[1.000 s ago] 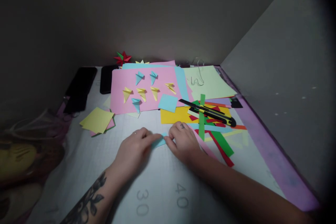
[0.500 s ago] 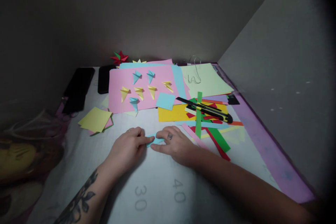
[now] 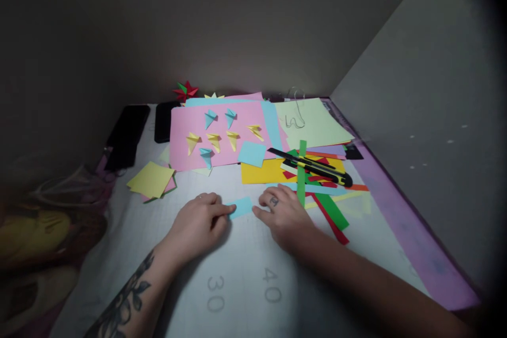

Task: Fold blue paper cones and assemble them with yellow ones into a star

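Observation:
A small folded light-blue paper (image 3: 241,207) lies flat on the white cutting mat (image 3: 237,285) between my two hands. My left hand (image 3: 200,224) has its fingers curled, and its fingertips press down the paper's left end. My right hand (image 3: 283,214) rests just right of the paper with its fingers bent, thumb near the paper's right edge. Behind them a pink sheet (image 3: 222,134) carries several small folded yellow and blue paper pieces (image 3: 214,140) and a loose blue square (image 3: 252,153).
A black-and-yellow utility knife (image 3: 317,168) lies on a yellow sheet among green and red paper strips (image 3: 330,211). A stack of yellow squares (image 3: 150,180) sits left. Two dark phones (image 3: 129,132) and a red-green paper star (image 3: 184,90) lie at the back. Walls close in behind and right.
My right hand has drawn off the blue paper to its right side. The paper now lies flatter and shows more. The left hand keeps pressing its left end.

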`<action>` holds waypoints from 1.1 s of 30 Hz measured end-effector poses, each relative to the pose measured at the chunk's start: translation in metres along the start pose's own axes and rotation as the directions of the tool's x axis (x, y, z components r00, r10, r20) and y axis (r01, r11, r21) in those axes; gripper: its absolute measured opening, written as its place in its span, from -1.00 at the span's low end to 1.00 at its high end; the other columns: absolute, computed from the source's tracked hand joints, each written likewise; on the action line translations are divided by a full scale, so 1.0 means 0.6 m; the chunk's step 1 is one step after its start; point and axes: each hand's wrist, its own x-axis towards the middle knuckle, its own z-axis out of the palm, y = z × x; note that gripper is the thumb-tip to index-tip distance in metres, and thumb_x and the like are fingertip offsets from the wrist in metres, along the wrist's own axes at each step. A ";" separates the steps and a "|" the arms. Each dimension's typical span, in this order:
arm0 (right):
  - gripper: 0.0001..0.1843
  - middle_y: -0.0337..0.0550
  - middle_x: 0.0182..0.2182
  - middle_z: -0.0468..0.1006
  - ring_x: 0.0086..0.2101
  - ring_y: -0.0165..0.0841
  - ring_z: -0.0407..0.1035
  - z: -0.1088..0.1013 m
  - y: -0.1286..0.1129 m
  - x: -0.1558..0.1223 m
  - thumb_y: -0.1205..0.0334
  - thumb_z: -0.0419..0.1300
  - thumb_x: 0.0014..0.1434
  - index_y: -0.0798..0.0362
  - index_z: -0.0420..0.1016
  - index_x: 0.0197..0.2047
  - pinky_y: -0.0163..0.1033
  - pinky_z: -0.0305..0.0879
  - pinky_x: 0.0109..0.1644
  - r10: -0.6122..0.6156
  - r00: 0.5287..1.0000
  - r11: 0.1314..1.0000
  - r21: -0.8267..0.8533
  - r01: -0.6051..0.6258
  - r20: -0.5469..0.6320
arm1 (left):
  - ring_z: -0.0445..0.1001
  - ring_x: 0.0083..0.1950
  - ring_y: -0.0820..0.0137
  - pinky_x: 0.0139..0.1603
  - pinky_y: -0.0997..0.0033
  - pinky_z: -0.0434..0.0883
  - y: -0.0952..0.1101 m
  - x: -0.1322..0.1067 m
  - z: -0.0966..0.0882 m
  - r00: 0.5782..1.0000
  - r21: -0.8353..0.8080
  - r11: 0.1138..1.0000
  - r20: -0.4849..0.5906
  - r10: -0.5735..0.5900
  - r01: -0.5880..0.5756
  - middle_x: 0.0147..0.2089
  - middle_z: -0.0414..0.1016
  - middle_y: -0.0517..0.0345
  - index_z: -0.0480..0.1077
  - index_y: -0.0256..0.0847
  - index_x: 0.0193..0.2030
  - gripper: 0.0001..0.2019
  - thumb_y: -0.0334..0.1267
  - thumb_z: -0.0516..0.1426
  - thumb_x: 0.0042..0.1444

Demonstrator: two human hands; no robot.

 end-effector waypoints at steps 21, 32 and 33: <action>-0.75 0.02 -0.11 0.50 -0.02 -0.10 0.23 -0.001 -0.032 0.001 0.37 0.12 0.16 0.03 0.52 -0.11 0.08 0.09 0.08 -0.023 0.999 0.999 -0.049 0.024 0.024 | 0.38 -0.20 0.31 -0.19 0.33 0.30 -0.020 0.006 0.008 0.998 -0.075 0.996 0.013 0.059 -0.058 -0.31 0.49 0.14 0.47 -0.03 0.01 -0.71 -0.31 0.10 0.16; -0.69 0.08 -0.13 0.49 -0.12 -0.13 0.30 -0.008 0.032 -0.009 0.50 0.06 0.09 0.10 0.55 -0.19 -0.01 0.26 -0.05 0.158 0.974 0.986 -0.020 -0.164 -0.160 | 0.32 -0.10 0.23 -0.10 0.22 0.28 -0.002 0.005 0.019 0.981 -0.086 0.994 -0.173 -0.087 0.073 -0.14 0.37 0.07 0.37 -0.19 -0.19 -0.80 -0.26 0.18 0.02; -0.72 0.06 -0.16 0.50 -0.14 -0.14 0.31 -0.008 0.029 -0.009 0.47 0.06 0.11 0.10 0.54 -0.19 -0.02 0.28 -0.07 0.159 0.971 0.987 0.010 -0.160 -0.177 | 0.31 -0.12 0.25 -0.12 0.24 0.27 -0.001 0.006 0.021 0.982 -0.089 0.994 -0.173 -0.080 0.066 -0.16 0.36 0.09 0.35 -0.19 -0.23 -0.84 -0.28 0.17 0.02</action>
